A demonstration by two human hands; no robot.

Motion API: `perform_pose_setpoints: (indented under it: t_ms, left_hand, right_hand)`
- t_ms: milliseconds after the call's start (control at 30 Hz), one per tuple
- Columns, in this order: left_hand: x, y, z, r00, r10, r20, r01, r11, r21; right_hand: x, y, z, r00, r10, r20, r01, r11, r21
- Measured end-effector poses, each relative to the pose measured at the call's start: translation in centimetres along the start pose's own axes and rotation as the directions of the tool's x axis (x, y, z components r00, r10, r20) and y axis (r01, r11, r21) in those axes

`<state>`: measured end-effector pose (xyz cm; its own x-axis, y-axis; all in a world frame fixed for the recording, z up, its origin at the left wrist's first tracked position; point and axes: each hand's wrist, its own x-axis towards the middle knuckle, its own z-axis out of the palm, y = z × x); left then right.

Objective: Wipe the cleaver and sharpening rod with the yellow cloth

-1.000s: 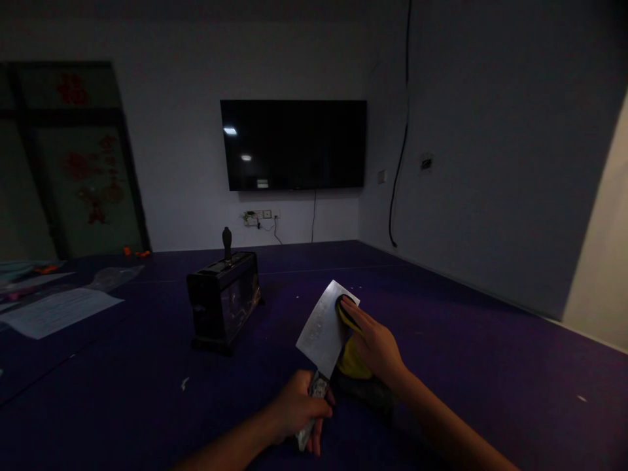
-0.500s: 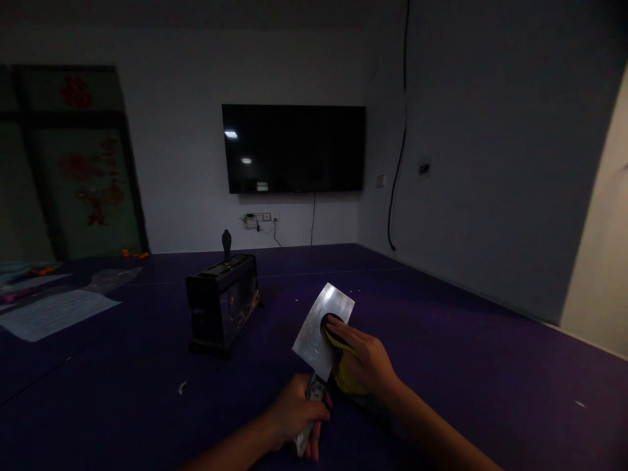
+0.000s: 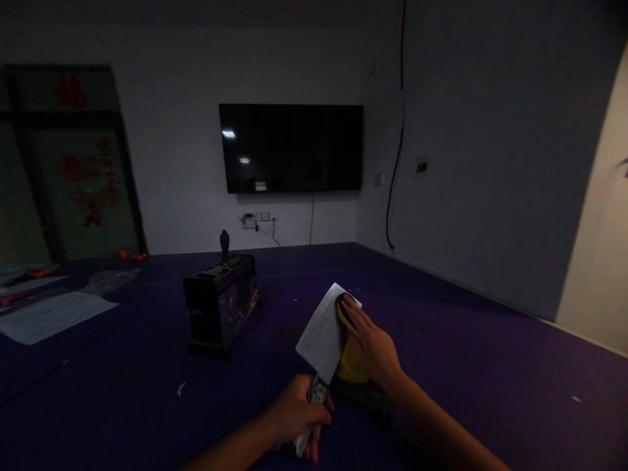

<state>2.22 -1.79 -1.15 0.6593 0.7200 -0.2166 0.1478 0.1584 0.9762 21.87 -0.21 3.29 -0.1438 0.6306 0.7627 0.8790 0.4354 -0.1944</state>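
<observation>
My left hand (image 3: 297, 412) is wrapped round the patterned handle of a cleaver (image 3: 321, 333), its broad blade tilted up and away from me. Against the right side of the blade, near its top corner, my right hand (image 3: 373, 340) presses a yellow and dark cloth (image 3: 350, 363). Part of the cloth hangs below the hand and hides the blade's right edge. To the left stands a black knife block (image 3: 220, 307) with clear side panels and one dark handle sticking up from its top.
The purple surface (image 3: 451, 366) carries small white scraps. Paper sheets (image 3: 59, 314), a clear plastic bag (image 3: 110, 280) and orange items (image 3: 132, 255) lie at the left. A television (image 3: 294, 149) hangs on the far wall, and a black cable (image 3: 395, 170) runs down the right wall.
My right hand has slid the cloth up the blade toward its top right corner. The blade has tipped slightly and looks duller; my left hand keeps its grip.
</observation>
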Motion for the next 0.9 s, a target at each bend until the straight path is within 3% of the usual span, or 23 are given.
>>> perform_pose_setpoints:
  t_ms: [200, 633, 900]
  left_hand:
    - [-0.4, 0.3, 0.2, 0.998, -0.025, -0.050, 0.025, 1.000, 0.013]
    - [-0.3, 0.5, 0.3, 0.999, -0.014, -0.030, 0.014, 1.000, -0.011]
    - [-0.4, 0.9, 0.6, 0.998, -0.007, -0.062, 0.008, 1.000, 0.009]
  right_hand:
    - [-0.1, 0.1, 0.3, 1.000, 0.005, -0.019, -0.005, 1.000, -0.004]
    - [-0.2, 0.7, 0.6, 0.999, 0.022, -0.036, -0.021, 1.000, 0.022]
    - [-0.6, -0.7, 0.7, 0.989, -0.111, 0.101, 0.102, 0.990, 0.096]
